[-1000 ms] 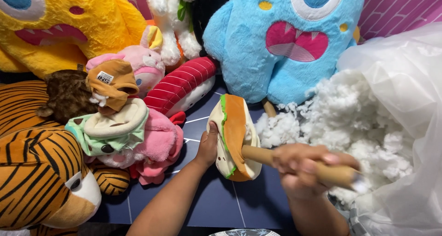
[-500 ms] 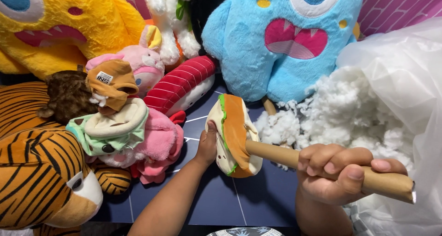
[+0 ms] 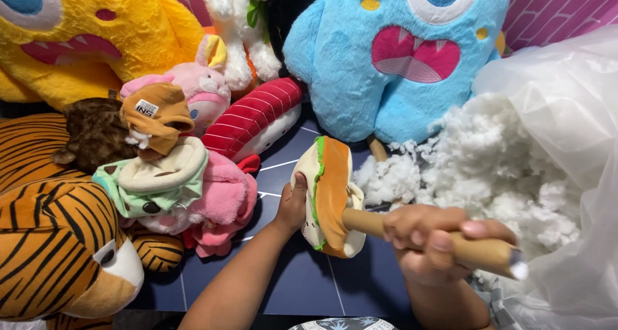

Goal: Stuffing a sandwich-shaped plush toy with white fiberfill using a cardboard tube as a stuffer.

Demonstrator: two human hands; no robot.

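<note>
White stuffing (image 3: 489,162) sat heaped beside the burger-shaped plush (image 3: 328,198), which stood on edge on the dark blue mat (image 3: 302,285). Left hand (image 3: 291,204) cupped its back, fingers hidden behind it. Right hand (image 3: 428,236) was wrapped tight round a wooden stick (image 3: 473,249) poked into the plush, so this looked like mid-stuffing. Next push probably needs a steady brace. How deep the stick's tip went, can't tell.

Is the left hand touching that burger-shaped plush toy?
Touching. The head view shows the left hand pressed against the burger plush, thumb along its cream edge.
</note>
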